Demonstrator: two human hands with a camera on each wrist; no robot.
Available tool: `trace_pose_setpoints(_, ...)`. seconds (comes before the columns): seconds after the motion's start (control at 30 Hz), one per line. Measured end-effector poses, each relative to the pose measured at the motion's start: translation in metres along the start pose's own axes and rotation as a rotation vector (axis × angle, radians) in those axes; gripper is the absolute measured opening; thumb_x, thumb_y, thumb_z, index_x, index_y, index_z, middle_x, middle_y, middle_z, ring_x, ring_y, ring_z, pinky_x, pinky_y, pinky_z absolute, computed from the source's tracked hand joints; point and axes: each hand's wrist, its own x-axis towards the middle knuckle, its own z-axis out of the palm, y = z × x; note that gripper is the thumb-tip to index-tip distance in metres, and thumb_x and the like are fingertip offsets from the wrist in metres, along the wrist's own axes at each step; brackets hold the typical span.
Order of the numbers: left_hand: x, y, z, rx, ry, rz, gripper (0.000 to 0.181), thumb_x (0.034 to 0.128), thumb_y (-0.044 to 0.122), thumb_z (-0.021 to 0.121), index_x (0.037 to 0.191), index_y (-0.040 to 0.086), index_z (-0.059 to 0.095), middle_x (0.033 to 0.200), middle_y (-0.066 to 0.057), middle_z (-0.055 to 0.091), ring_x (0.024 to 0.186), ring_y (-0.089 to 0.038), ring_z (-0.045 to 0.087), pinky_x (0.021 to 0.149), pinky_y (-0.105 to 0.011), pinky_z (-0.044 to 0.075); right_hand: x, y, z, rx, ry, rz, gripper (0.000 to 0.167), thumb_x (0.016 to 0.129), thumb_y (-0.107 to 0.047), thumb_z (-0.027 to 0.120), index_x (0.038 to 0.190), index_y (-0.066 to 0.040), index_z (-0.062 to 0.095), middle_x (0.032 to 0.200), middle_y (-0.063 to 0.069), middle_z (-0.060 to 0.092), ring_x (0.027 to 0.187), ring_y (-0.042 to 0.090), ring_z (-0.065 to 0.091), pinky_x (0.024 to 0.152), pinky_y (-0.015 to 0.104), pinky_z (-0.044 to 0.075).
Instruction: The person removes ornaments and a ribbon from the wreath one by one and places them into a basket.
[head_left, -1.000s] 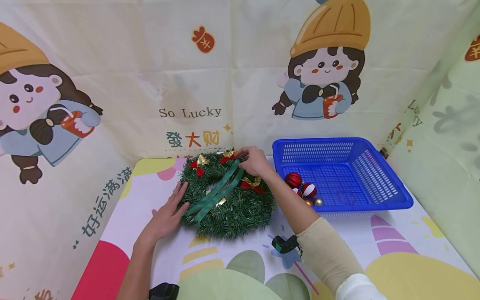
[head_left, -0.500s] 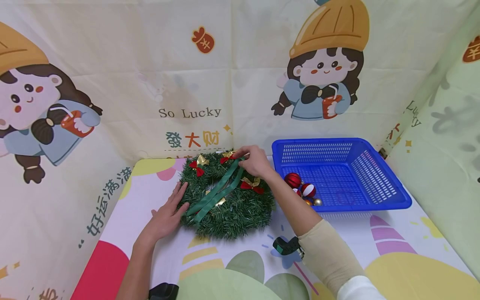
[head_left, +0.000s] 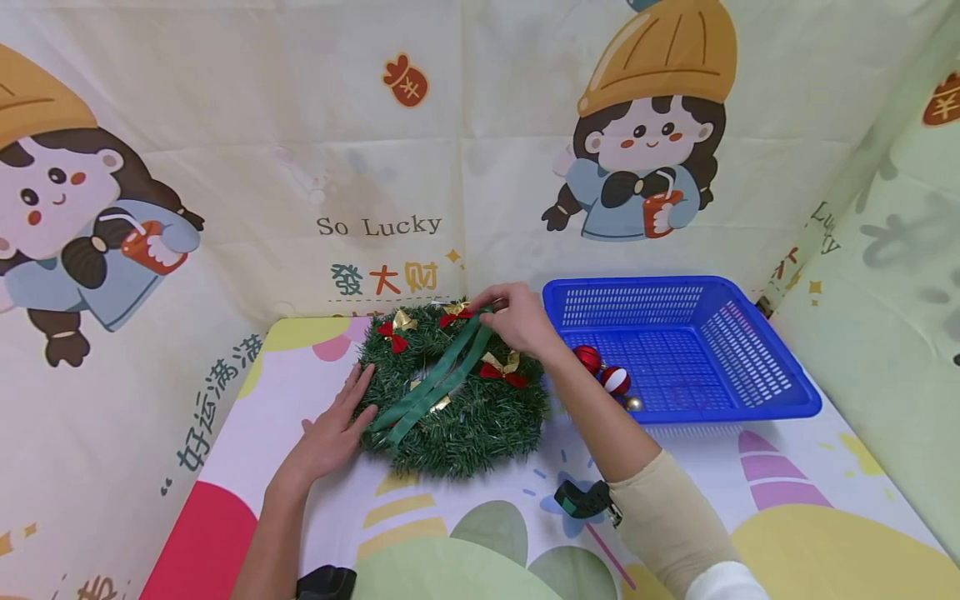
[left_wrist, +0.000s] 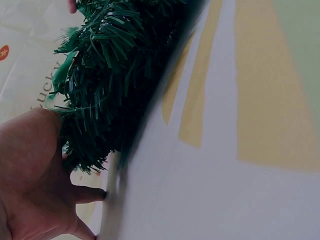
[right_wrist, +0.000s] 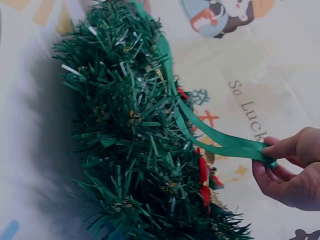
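A round green tinsel wreath [head_left: 480,425] lies on the table, dressed with several red bows [head_left: 504,372] with gold ribbon. A long green ribbon [head_left: 442,379] crosses its centre from the lower left toward the upper right. My right hand [head_left: 517,321] pinches the ribbon's upper end between thumb and fingers; in the right wrist view the ribbon [right_wrist: 220,145] is lifted off the wreath as a loop. At the wreath's left edge rests my left hand [head_left: 333,433], fingers spread and straight. In the left wrist view that hand [left_wrist: 35,175] touches the wreath's side [left_wrist: 110,75].
A blue plastic basket [head_left: 750,412] stands to the right of the wreath. Inside its near left corner are several baubles, among them a red one [head_left: 588,358] and a red-and-white one [head_left: 616,380]. A printed cloth wall [head_left: 495,167] rises close behind the table.
My right hand has shifted slightly up and to the right, drawing the ribbon's end with it. My left hand and the wreath have stayed in place.
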Motion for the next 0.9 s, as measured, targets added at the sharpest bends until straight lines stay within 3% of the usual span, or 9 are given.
trace_pose_setpoints(0.3, -0.001, 0.002, -0.001, 0.006, 0.002, -0.002, 0.066, 0.1133, 0.045, 0.037, 0.170, 0.031, 0.007, 0.177, -0.007, 0.000, 0.150, -0.055, 0.030, 0.093, -0.098, -0.001, -0.014, -0.007, -0.013, -0.018, 0.083, -0.047, 0.016, 0.098, -0.009, 0.070, 0.103, -0.018, 0.083, 0.121, 0.003, 0.072, 0.114, 0.025, 0.066, 0.074, 0.035, 0.052)
trace_pose_setpoints(0.67, -0.002, 0.002, -0.001, 0.005, -0.003, -0.003, 0.066, 0.1135, 0.044, 0.037, 0.170, 0.030, 0.006, 0.177, -0.007, 0.000, 0.150, -0.055, 0.030, 0.093, -0.098, -0.001, -0.030, -0.014, -0.028, 0.057, 0.141, -0.081, 0.018, 0.098, -0.006, 0.070, 0.101, -0.016, 0.084, 0.115, 0.003, 0.074, 0.118, 0.024, 0.062, 0.088, 0.042, 0.055)
trace_pose_setpoints(0.73, -0.001, 0.002, -0.001, 0.003, -0.003, 0.000, 0.066, 0.1135, 0.044, 0.037, 0.170, 0.030, 0.006, 0.177, -0.007, 0.000, 0.150, -0.055, 0.030, 0.093, -0.097, -0.001, -0.033, -0.015, -0.032, 0.074, 0.153, -0.087, 0.018, 0.098, -0.005, 0.069, 0.101, -0.015, 0.084, 0.114, 0.003, 0.075, 0.114, 0.024, 0.065, 0.086, 0.038, 0.054)
trace_pose_setpoints(0.87, -0.001, 0.003, -0.001, 0.002, -0.004, 0.003, 0.065, 0.1136, 0.044, 0.037, 0.170, 0.030, 0.006, 0.177, -0.007, 0.000, 0.149, -0.056, 0.032, 0.094, -0.097, -0.001, -0.039, -0.017, -0.040, 0.126, 0.192, -0.087, 0.019, 0.098, -0.004, 0.067, 0.103, -0.012, 0.083, 0.112, 0.007, 0.077, 0.096, 0.025, 0.074, 0.064, 0.030, 0.043)
trace_pose_setpoints(0.9, -0.002, 0.003, -0.001, 0.003, -0.005, 0.003, 0.065, 0.1136, 0.044, 0.037, 0.170, 0.030, 0.006, 0.177, -0.007, 0.000, 0.149, -0.056, 0.032, 0.094, -0.097, -0.001, -0.040, -0.018, -0.042, 0.143, 0.203, -0.087, 0.019, 0.098, -0.004, 0.067, 0.103, -0.012, 0.083, 0.111, 0.007, 0.077, 0.091, 0.025, 0.075, 0.063, 0.029, 0.042)
